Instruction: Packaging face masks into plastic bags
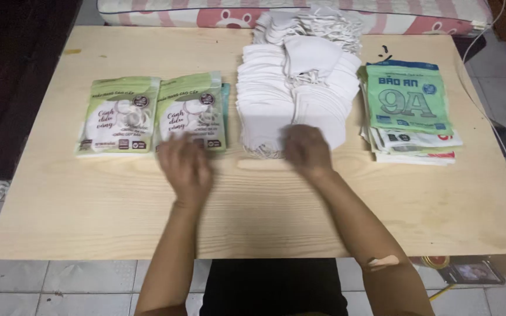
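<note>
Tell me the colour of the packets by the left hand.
Light green with white, seen in the head view: the packets lie beside the left hand.

Single head view, looks steeply down at wooden table (118, 222) from near edge, faces far edge, close range; whole tabletop in frame, floor tiles (60, 287) below.
</note>
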